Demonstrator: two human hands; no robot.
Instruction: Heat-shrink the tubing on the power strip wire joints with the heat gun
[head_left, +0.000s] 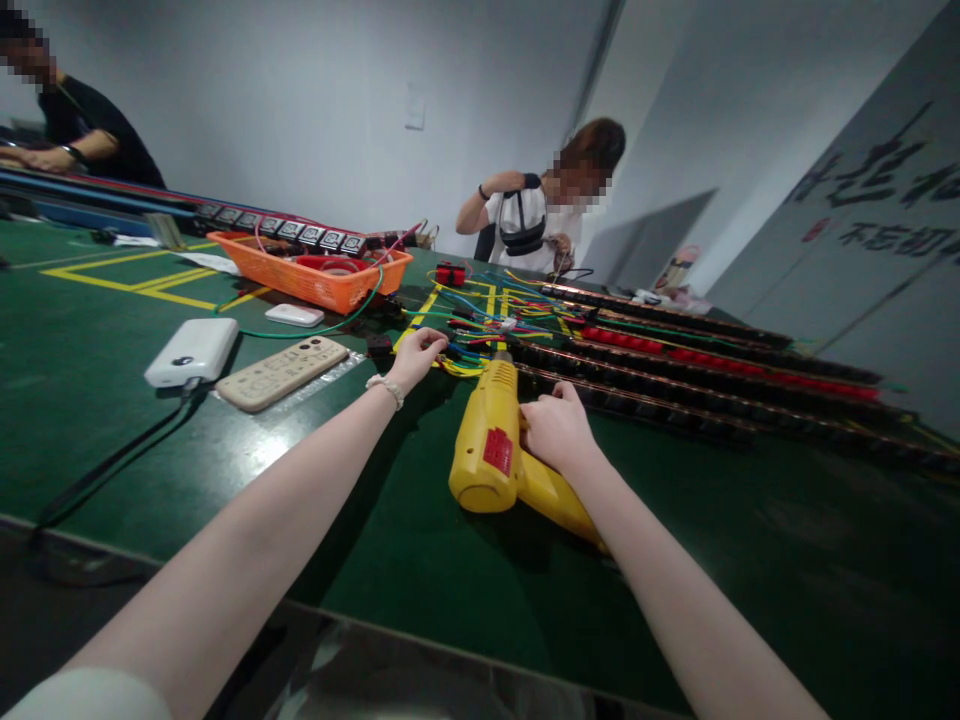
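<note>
A yellow power tool (491,440) with a red label lies on the green table (112,400), nozzle pointing away toward a tangle of coloured wires (480,325). My right hand (555,430) is closed around the tool's handle. My left hand (416,357), a light bracelet on its wrist, reaches into the near edge of the wires with its fingers curled on them; which wire they pinch is too small to tell.
Long black strips with red parts (712,370) run off to the right. An orange tray (307,275), a beige remote (281,372), a white power bank (193,350) with cable and a small white box (294,314) lie left. Two other people sit at the far side.
</note>
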